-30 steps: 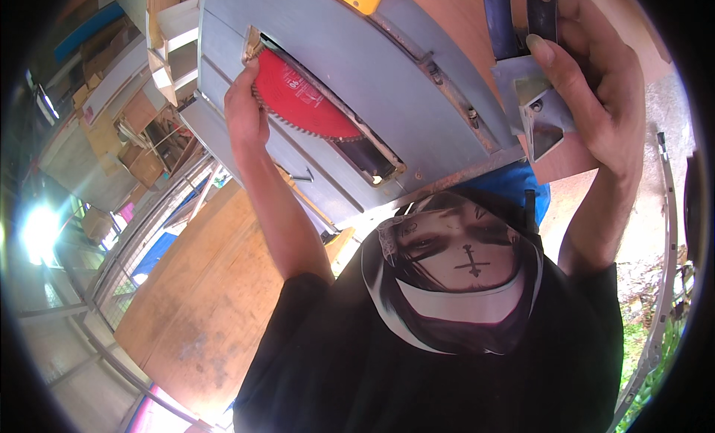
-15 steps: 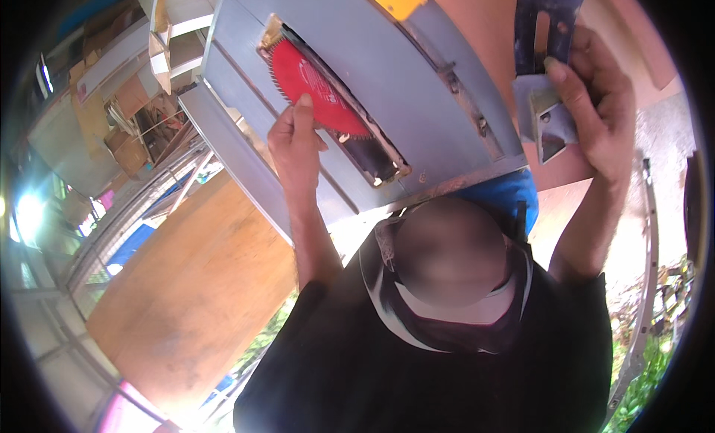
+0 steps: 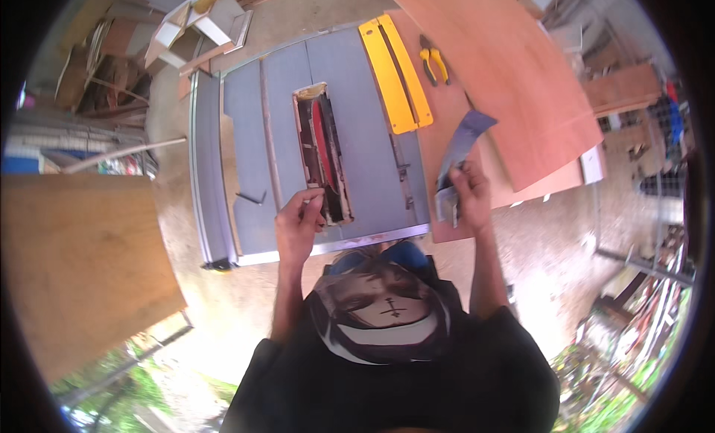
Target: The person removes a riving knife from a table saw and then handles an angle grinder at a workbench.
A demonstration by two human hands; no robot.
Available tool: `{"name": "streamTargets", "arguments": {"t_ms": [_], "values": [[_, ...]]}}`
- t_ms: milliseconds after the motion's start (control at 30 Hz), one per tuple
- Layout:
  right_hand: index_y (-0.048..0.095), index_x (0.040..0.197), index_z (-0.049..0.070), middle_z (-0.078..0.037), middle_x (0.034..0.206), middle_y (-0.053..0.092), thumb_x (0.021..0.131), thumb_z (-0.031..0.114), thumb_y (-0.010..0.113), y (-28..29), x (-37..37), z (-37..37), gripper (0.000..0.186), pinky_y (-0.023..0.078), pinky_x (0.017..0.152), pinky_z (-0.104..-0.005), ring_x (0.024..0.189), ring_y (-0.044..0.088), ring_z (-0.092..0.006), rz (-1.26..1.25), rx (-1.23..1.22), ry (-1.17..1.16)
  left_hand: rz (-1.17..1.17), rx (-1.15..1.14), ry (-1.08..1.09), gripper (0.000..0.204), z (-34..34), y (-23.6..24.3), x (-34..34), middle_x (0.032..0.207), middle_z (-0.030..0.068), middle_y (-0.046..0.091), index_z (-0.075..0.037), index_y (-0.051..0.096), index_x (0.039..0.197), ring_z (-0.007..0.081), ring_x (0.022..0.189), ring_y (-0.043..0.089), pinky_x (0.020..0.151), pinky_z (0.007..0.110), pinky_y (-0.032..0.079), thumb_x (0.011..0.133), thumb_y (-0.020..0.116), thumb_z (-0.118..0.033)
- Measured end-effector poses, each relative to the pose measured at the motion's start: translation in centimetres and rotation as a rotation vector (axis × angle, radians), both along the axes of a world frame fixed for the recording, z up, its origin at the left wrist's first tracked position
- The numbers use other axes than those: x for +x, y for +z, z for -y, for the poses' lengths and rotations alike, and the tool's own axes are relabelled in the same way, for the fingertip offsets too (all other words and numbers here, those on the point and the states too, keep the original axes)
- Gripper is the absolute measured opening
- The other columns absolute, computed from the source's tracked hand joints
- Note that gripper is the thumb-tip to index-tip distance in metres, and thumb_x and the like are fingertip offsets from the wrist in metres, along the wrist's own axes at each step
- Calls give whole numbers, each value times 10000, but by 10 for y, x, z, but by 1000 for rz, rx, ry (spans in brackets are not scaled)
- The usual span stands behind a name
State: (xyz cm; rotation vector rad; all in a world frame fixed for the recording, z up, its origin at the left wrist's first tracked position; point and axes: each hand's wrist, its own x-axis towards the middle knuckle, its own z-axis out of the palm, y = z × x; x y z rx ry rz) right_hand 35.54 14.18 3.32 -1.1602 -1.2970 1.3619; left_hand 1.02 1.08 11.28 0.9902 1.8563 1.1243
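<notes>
Concrete floor (image 3: 544, 239), outdoor workshop. Grey saw tabletop (image 3: 365, 157), red blade (image 3: 319, 139) in slot. Plywood sheet (image 3: 499, 68) at right. Left hand (image 3: 298, 224) pinches insert plate (image 3: 328, 202) at slot; right hand (image 3: 469, 195) grips grey sheet (image 3: 458, 154).

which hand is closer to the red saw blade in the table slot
Left. The left hand rests at the near end of the slot, right beside the red saw blade. The right hand is off past the table's right edge, holding a grey sheet.
</notes>
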Motion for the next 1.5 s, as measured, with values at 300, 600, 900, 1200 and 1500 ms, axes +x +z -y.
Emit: {"name": "streamTargets", "arguments": {"t_ms": [300,600,900,1200,1500], "values": [[631,1012,-4,-68,761,705,1011,122,734,132,-103,87,163,504,617,-287,676,617,-75,193,187,676,387,296,187,394,90,62,55,1116,89,784,-5,700,1341,150,935,713,812,301,545,1065,694,-287],[640,1022,2,-144,761,717,1008,147,736,182,-198,191,174,512,585,-349,626,697,-227,215,415,1123,215,352,594,233,192,108,-3,771,-60,644,-25,700,865,20,683,534,577,227,399,907,883,-162],[646,998,7,-156,771,736,994,161,750,192,-345,289,186,525,579,-382,647,739,-271,262,513,1344,-60,469,905,344,304,103,-115,696,-83,518,-29,644,774,19,665,428,531,243,325,933,878,-225],[676,987,11,-167,785,756,991,167,752,206,-525,410,173,551,575,-366,689,778,-269,324,521,1497,-122,389,1010,403,456,104,-279,682,-86,533,10,710,860,19,656,429,542,264,359,1080,698,-326],[689,1027,15,-129,798,760,998,185,745,190,-673,401,181,546,585,-356,655,753,-243,299,430,1433,14,482,849,290,438,105,-422,900,-51,655,3,714,1117,28,801,549,689,229,468,940,859,-174]]}}
